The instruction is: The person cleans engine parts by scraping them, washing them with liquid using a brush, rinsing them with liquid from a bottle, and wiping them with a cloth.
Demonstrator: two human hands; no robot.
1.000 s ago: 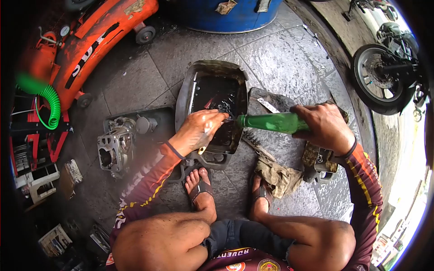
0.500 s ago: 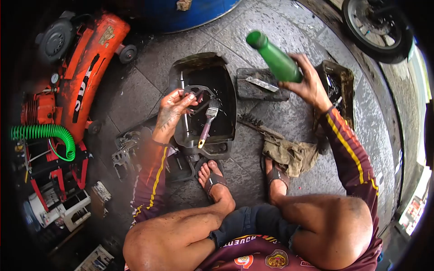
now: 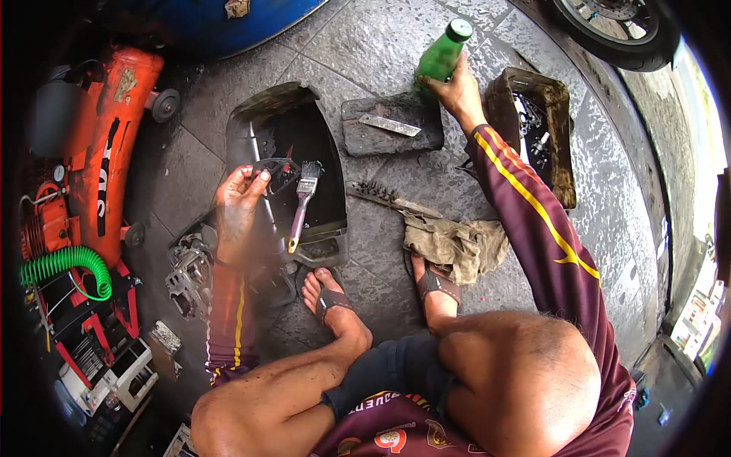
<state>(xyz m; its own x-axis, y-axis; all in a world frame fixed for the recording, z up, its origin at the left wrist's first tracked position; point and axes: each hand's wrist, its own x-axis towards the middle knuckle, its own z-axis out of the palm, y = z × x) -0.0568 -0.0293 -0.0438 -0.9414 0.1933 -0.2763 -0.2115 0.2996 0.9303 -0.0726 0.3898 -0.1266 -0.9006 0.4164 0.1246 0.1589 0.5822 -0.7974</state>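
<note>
head view: what lettering shows?

"sd" in dark letters on the orange tank [image 3: 131, 141].

and the hands?

left hand [image 3: 239, 199] pinches a thin curved part [image 3: 279, 161] over the basin [image 3: 339, 199]; right hand [image 3: 460, 91] curls round the smooth green bottle [image 3: 440, 59] beside the rough black tray [image 3: 381, 146].

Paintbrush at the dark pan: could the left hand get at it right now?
Likely yes: the left hand is close by, and nothing covers the handle of the paintbrush. However, that hand appears to hold a thin, dark, looped part, which may need setting down first.
</note>
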